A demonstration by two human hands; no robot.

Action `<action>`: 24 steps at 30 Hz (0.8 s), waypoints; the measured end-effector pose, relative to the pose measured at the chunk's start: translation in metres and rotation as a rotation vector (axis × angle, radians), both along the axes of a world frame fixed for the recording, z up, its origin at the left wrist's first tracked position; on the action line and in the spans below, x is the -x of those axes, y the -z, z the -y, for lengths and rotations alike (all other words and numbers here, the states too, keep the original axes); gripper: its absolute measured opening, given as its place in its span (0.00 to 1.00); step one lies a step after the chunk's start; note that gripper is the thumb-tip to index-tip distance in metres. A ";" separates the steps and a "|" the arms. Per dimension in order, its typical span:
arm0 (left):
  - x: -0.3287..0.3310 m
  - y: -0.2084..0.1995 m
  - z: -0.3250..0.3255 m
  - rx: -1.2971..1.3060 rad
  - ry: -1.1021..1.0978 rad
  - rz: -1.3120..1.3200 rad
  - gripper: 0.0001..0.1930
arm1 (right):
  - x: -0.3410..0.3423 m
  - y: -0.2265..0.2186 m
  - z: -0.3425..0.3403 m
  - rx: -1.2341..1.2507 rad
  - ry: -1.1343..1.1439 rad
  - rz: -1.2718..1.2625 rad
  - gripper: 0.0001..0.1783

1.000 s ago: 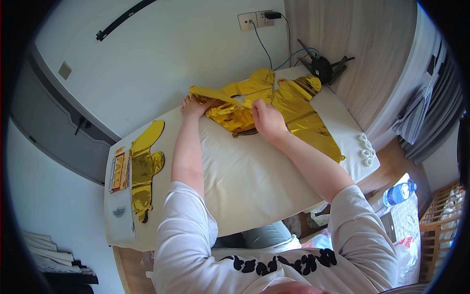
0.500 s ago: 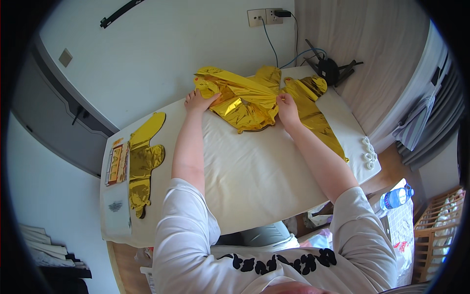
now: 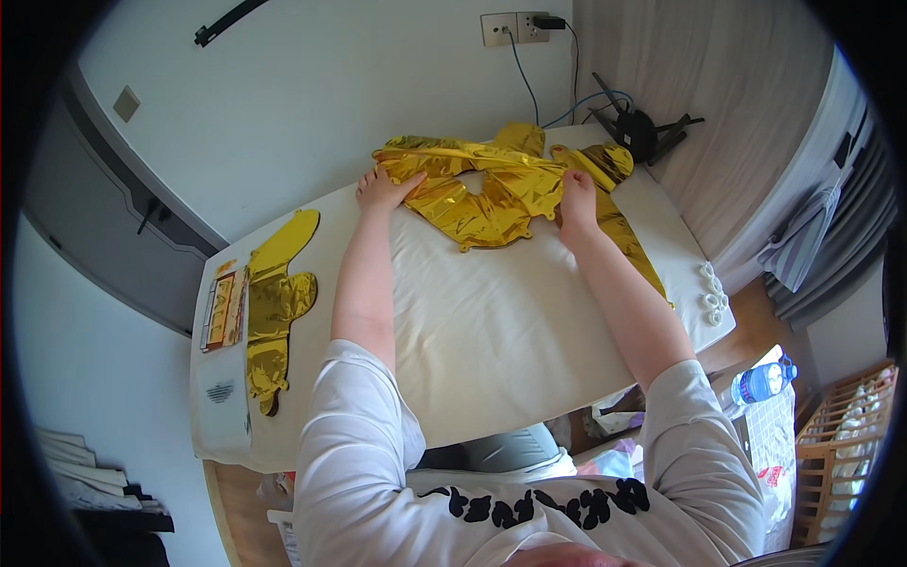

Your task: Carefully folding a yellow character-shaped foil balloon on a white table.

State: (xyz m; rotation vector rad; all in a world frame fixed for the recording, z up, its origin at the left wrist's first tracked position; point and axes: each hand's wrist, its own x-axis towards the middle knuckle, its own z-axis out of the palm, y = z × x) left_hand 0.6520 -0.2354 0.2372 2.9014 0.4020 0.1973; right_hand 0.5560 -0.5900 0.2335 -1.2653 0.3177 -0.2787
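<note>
A crumpled gold foil balloon, flat and with a hole in its middle, lies at the far side of the white-covered table. My left hand rests at its left end, fingers spread and thumb on the foil. At the right end, my right hand is closed, pinching the foil edge, its fingertips partly hidden. Behind and right of it lies another gold foil balloon, partly covered by my right hand and forearm. A third flat gold foil balloon is laid along the table's left side.
Left on the table are a printed packet and a clear plastic sleeve. A black router with cables stands at the back right corner. Several white ribbon rolls sit near the right edge; beyond is a water bottle.
My right hand has moved right, drawing the foil edge with it. The balloon's upper part is more spread out, and its middle hole shows more. My left hand stays in place.
</note>
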 end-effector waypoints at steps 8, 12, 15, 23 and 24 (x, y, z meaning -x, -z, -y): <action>0.000 0.000 0.006 0.055 0.035 0.012 0.67 | -0.011 -0.006 0.025 -0.148 0.175 -0.072 0.12; -0.002 0.000 0.004 0.028 0.005 0.031 0.66 | -0.009 -0.011 0.035 -0.187 0.150 -0.026 0.15; 0.001 0.000 0.001 0.035 -0.002 0.037 0.66 | -0.006 -0.018 0.033 -0.217 0.250 -0.027 0.15; 0.002 -0.001 0.004 0.055 0.001 0.039 0.66 | -0.006 -0.026 0.053 -0.332 0.421 0.115 0.15; 0.004 0.002 0.001 0.066 -0.002 0.111 0.66 | -0.005 -0.027 0.052 -0.335 0.415 0.114 0.15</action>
